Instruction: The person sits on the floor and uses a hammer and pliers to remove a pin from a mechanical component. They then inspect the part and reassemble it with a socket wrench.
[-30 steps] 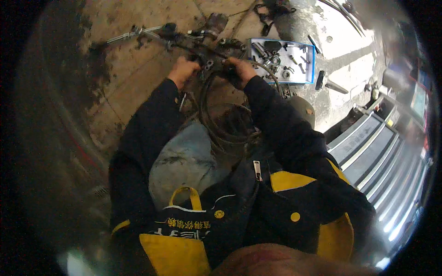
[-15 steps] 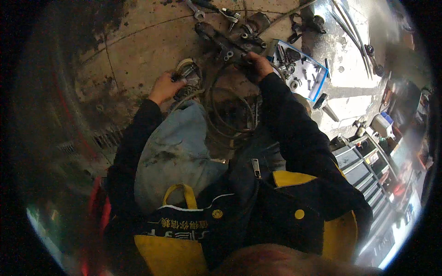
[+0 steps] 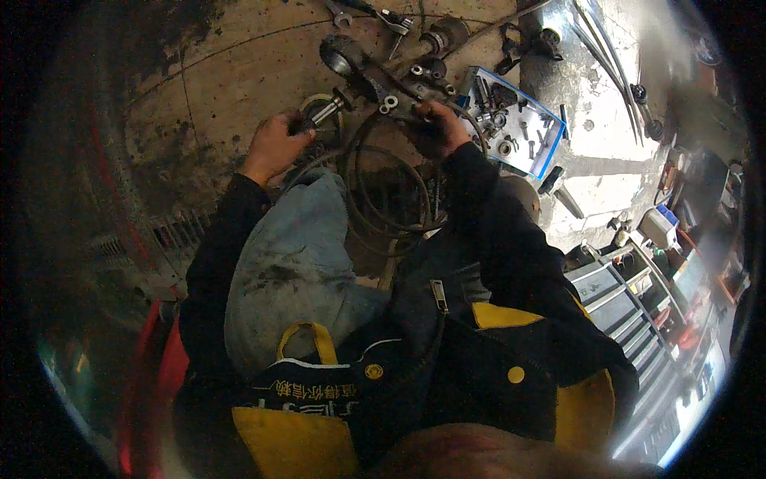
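Note:
My left hand (image 3: 275,148) is closed around one end of a shiny metal pin (image 3: 325,110) with a dark flange at its far end. The pin slants up to the right, its flange close to a dark metal arm (image 3: 373,85). That arm is greasy, with a wide round ring (image 3: 341,56) at its far left end and small bored lugs. My right hand (image 3: 439,129) grips the arm's near right end, some fingers hidden beneath it. Under both hands lie a coiled hose or cable (image 3: 423,188) and a pale ring-shaped part (image 3: 307,108).
Right of my right hand, a blue-edged tray (image 3: 523,152) holds bolts and small parts. A hammer (image 3: 562,191) lies beside it. A wrench (image 3: 341,14) and a ratchet (image 3: 396,22) lie at the far edge. Long rods (image 3: 610,56) and a metal rack (image 3: 618,307) stand further right.
My left hand has shifted slightly left, and the pin now points up to the right with its flange showing. The arm has turned in my right hand, so its ring opening shows.

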`<act>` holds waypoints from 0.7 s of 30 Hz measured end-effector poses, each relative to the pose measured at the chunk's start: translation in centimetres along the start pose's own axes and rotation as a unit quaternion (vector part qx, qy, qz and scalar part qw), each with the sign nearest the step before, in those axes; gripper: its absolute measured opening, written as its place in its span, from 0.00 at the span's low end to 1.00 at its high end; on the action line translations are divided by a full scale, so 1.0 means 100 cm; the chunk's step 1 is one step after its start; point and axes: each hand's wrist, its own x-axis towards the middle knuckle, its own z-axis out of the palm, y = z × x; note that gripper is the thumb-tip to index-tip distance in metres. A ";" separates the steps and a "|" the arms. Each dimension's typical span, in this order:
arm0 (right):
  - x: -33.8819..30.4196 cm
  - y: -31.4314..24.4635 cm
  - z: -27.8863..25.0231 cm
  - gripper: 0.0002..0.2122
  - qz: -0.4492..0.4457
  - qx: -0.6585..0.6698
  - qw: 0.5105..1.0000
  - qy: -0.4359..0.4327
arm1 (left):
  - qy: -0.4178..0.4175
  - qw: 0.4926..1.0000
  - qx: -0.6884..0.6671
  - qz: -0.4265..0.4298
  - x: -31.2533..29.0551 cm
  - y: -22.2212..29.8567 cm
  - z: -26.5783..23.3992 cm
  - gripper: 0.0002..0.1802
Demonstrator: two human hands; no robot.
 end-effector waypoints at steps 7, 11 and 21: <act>-0.054 0.041 0.055 0.06 -0.014 0.096 0.994 -0.045 | 0.013 1.000 -0.017 -0.003 -0.007 0.039 -0.006 0.26; -0.063 0.048 0.056 0.06 -0.057 0.090 0.989 -0.101 | 0.002 1.000 -0.014 -0.004 -0.014 0.047 -0.007 0.25; -0.051 0.051 0.025 0.09 -0.017 0.072 0.996 -0.040 | 0.009 1.000 -0.009 0.000 -0.021 0.062 -0.012 0.27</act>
